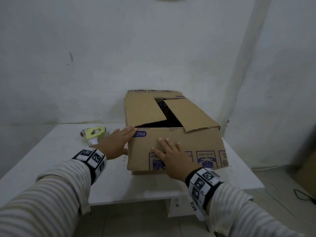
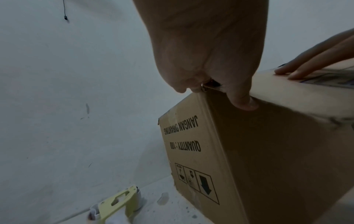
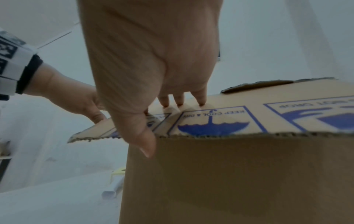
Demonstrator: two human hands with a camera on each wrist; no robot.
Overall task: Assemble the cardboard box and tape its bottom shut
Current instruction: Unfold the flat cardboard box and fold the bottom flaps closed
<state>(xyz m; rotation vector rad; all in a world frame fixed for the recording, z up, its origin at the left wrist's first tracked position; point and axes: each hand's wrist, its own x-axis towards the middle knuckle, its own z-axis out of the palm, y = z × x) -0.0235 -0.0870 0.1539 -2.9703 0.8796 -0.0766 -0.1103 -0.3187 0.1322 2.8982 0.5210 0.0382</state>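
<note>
A brown cardboard box (image 1: 191, 115) with blue print stands on the white table (image 1: 65, 161). Its two short top flaps lie folded in, with a dark gap between them. The near long flap (image 1: 181, 142) slopes outward toward me. My left hand (image 1: 118, 142) rests with straight fingers on the box's near left corner (image 2: 268, 151), thumb against the cardboard below. My right hand (image 1: 169, 156) lies flat with spread fingers on the near flap (image 3: 249, 109), thumb over its free edge. A pale yellow tape dispenser (image 1: 94, 135) lies on the table left of the box.
A white wall stands close behind the table. The table's front edge (image 1: 130, 200) runs just below my wrists. Tiled floor, a black cable (image 1: 301, 194) and a brown object (image 1: 307, 168) are at the right.
</note>
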